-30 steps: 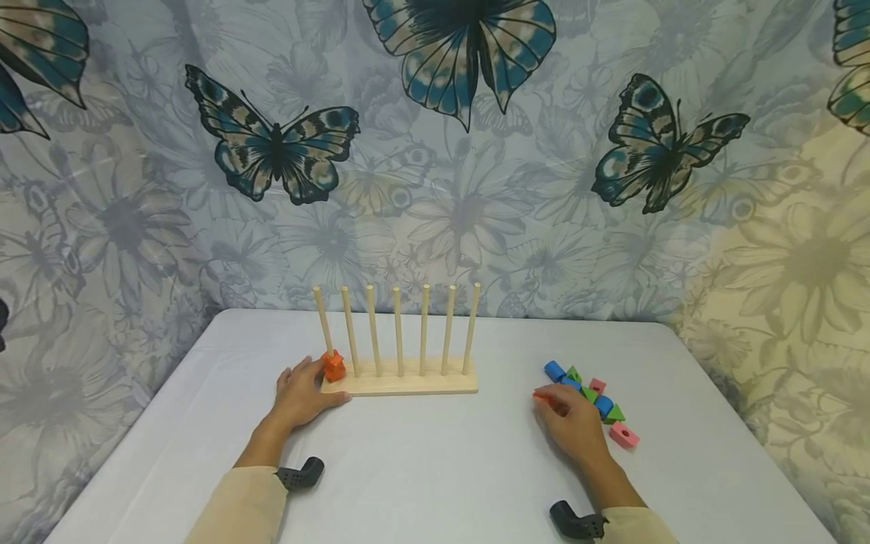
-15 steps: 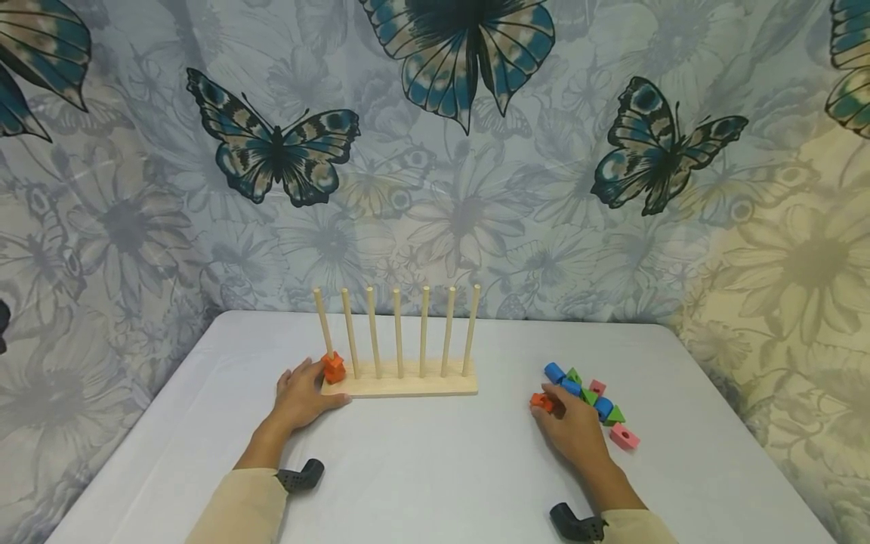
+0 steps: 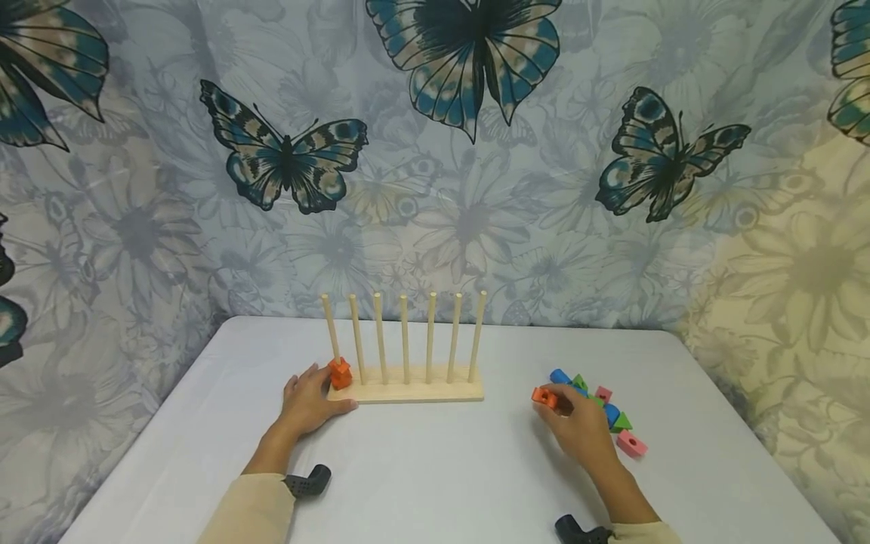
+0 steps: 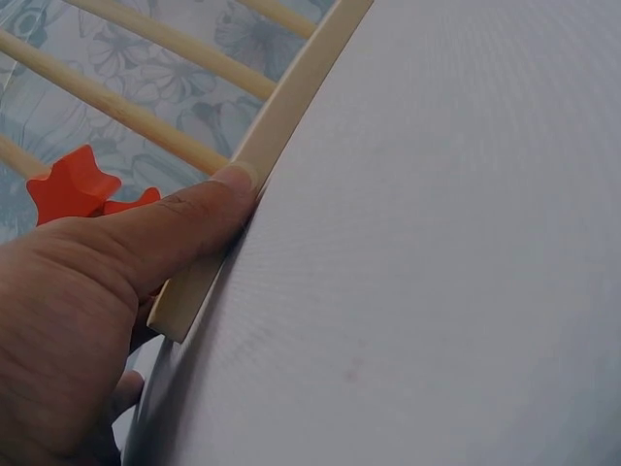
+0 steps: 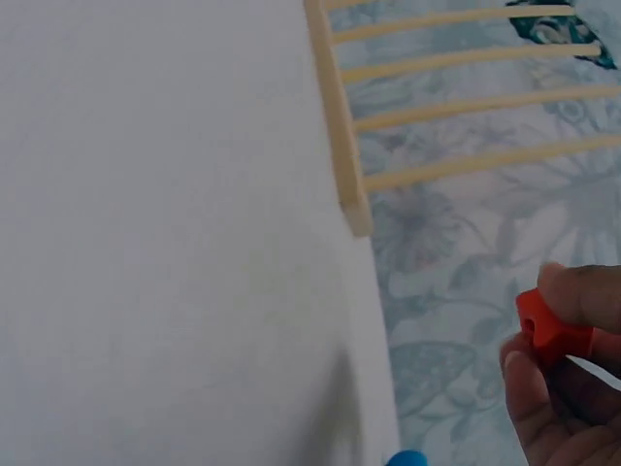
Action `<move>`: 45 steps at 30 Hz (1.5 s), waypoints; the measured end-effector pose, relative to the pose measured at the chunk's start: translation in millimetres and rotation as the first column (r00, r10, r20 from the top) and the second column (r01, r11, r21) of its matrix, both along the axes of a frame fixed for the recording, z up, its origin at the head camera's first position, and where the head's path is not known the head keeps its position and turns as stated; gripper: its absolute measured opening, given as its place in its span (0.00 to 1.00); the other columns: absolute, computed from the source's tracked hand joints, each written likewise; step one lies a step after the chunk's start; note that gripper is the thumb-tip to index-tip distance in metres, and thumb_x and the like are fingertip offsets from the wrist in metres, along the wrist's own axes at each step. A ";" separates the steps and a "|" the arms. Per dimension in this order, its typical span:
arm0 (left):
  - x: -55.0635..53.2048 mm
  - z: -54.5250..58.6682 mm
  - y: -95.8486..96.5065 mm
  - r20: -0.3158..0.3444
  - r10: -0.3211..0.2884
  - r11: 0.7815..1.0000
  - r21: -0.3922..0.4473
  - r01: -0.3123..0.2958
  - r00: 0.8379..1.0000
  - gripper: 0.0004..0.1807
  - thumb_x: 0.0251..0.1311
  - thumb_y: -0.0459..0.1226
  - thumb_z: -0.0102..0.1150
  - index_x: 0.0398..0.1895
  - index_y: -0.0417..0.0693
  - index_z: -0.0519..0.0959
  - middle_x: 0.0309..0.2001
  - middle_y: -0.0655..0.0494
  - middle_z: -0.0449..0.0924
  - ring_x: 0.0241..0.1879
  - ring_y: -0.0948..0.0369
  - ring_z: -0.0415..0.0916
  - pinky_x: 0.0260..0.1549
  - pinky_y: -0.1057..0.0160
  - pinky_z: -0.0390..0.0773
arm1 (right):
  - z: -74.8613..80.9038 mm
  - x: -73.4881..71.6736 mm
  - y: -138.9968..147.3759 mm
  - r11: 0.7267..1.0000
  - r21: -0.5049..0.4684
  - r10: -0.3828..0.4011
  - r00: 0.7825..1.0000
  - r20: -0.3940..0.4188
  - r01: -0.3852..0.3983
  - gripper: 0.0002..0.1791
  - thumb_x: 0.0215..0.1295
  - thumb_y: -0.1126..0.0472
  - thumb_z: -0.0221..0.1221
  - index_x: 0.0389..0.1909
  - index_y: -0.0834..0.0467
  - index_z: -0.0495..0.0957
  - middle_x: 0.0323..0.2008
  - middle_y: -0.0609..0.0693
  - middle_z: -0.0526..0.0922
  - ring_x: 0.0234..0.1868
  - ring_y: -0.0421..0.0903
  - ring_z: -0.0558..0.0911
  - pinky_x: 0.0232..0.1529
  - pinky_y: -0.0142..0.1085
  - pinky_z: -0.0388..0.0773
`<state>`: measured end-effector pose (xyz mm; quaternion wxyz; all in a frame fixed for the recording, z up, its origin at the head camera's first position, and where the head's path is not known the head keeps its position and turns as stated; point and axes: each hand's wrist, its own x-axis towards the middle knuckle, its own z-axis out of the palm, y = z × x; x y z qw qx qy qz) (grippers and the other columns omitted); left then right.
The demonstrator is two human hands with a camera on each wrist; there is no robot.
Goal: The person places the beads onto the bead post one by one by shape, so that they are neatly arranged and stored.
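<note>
A wooden peg board [image 3: 414, 391] with several upright pegs stands on the white table. Orange star-shaped blocks [image 3: 340, 374] sit on its leftmost peg, low down, one over another. My left hand [image 3: 307, 400] holds the board's left end; in the left wrist view the thumb [image 4: 194, 218] lies along the front edge of the base, and the other fingers are mostly hidden. Off to the right, my right hand [image 3: 578, 423] pinches another orange star-shaped block [image 3: 544, 397] between thumb and fingers. A hole shows in this block [image 5: 548, 330] in the right wrist view.
Just beyond and right of my right hand lie loose blocks: blue cylinders [image 3: 560, 377], green triangles [image 3: 621, 421] and pink blocks [image 3: 632, 444]. The hand partly covers this group. A butterfly-patterned cloth [image 3: 469, 227] hangs behind the table's [image 3: 442, 468] far edge.
My right hand has picked up the orange star block, which now shows more clearly between the fingertips. My left hand keeps its place on the board. The head view has tilted slightly up.
</note>
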<state>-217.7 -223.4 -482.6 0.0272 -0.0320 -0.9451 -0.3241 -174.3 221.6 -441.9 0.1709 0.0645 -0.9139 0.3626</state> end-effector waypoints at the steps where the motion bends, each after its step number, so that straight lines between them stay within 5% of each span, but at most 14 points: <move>1: -0.3 -0.1 0.2 0.001 0.001 1.000 -0.002 -0.001 1.000 0.50 0.44 0.57 0.73 0.67 0.38 0.68 0.64 0.38 0.67 0.70 0.40 0.48 0.65 0.39 0.34 | 4.7 1.3 -0.9 1.000 -0.018 0.010 1.000 -0.021 -0.010 0.17 0.57 0.62 0.69 0.47 0.63 0.81 0.38 0.55 0.84 0.37 0.49 0.82 0.36 0.31 0.79; 5: -1.0 -0.7 0.7 0.001 0.000 1.000 -0.009 0.000 1.000 0.51 0.44 0.58 0.73 0.67 0.38 0.67 0.65 0.38 0.67 0.70 0.40 0.48 0.65 0.39 0.34 | 25.9 6.4 -4.5 0.989 -0.111 0.076 0.984 -0.159 -0.094 0.17 0.57 0.67 0.68 0.47 0.67 0.80 0.40 0.57 0.84 0.38 0.49 0.83 0.37 0.21 0.76; 11: -0.9 -1.9 -0.1 0.006 -0.004 1.000 -0.020 0.004 1.000 0.51 0.44 0.59 0.72 0.67 0.38 0.67 0.65 0.38 0.67 0.70 0.40 0.48 0.65 0.39 0.34 | 63.5 13.1 -16.2 0.923 -0.216 0.233 0.908 -0.348 -0.319 0.19 0.53 0.80 0.65 0.48 0.72 0.79 0.40 0.59 0.83 0.38 0.38 0.81 0.40 0.23 0.77; 19: 0.0 -0.2 -0.4 0.009 -0.008 1.000 -0.019 0.008 1.000 0.52 0.44 0.60 0.72 0.67 0.36 0.67 0.64 0.37 0.67 0.70 0.39 0.48 0.65 0.39 0.34 | 119.5 11.5 -44.4 0.863 -0.251 0.308 0.851 -0.425 -0.437 0.18 0.55 0.80 0.63 0.49 0.71 0.78 0.42 0.58 0.83 0.42 0.40 0.83 0.43 0.29 0.79; 26: -3.3 -1.3 -2.4 0.003 -0.009 1.000 -0.027 0.009 1.000 0.52 0.44 0.60 0.71 0.68 0.37 0.66 0.65 0.37 0.67 0.70 0.40 0.48 0.65 0.39 0.34 | 153.0 -3.6 -87.2 0.754 -0.330 0.394 0.793 -0.464 -0.568 0.19 0.57 0.80 0.61 0.51 0.72 0.77 0.42 0.61 0.82 0.42 0.45 0.82 0.43 0.32 0.79; 33: -2.9 -2.6 -1.2 -0.013 -0.008 1.000 -0.027 0.008 1.000 0.50 0.44 0.59 0.72 0.66 0.38 0.68 0.64 0.38 0.67 0.69 0.39 0.49 0.64 0.38 0.35 | 170.0 -22.5 -133.8 0.664 -0.339 0.470 0.724 -0.504 -0.667 0.18 0.60 0.77 0.60 0.52 0.73 0.75 0.42 0.60 0.82 0.40 0.50 0.82 0.41 0.36 0.81; 39: -1.6 -1.4 0.1 -0.009 -0.010 1.000 -0.022 0.010 1.000 0.51 0.44 0.58 0.72 0.66 0.37 0.68 0.65 0.37 0.67 0.69 0.39 0.48 0.64 0.38 0.35 | 175.3 -34.5 -161.3 0.633 -0.358 0.505 0.716 -0.481 -0.687 0.17 0.62 0.74 0.61 0.51 0.72 0.76 0.41 0.59 0.82 0.41 0.49 0.82 0.42 0.39 0.80; 45: -0.3 -2.2 0.5 -0.004 -0.011 1.000 -0.016 0.011 1.000 0.51 0.44 0.59 0.72 0.67 0.38 0.67 0.65 0.37 0.66 0.70 0.39 0.47 0.65 0.39 0.34 | 178.4 -45.0 -184.9 0.611 -0.405 0.548 0.733 -0.404 -0.680 0.16 0.63 0.70 0.61 0.52 0.70 0.77 0.41 0.57 0.83 0.42 0.48 0.82 0.45 0.39 0.79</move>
